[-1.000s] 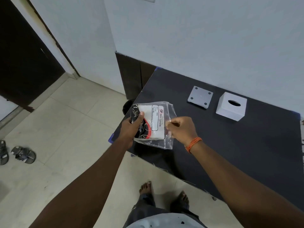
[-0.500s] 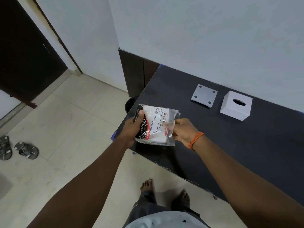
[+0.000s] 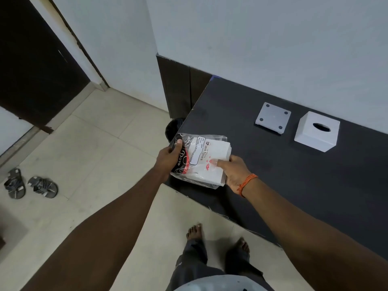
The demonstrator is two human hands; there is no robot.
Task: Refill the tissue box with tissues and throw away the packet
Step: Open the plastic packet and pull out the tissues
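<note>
A clear plastic tissue packet with a black and red printed end hangs over the near left corner of the dark table. My left hand grips its printed left end. My right hand pinches the white tissue stack at the packet's right end, thumb on top. The white tissue box, with an oval slot on top, stands far right on the table. Its flat grey base plate, with dark pads at the corners, lies just left of the box.
A black bin stands on the floor at the table's left edge, mostly hidden behind the packet. A pair of sandals lies on the tiled floor at left. A dark door is at far left. My bare feet stand near the table.
The packet has turned and shifted slightly rightward. My right hand has moved from pinching the plastic edge to gripping the tissue stack at the packet's right end. My left hand keeps its hold.
</note>
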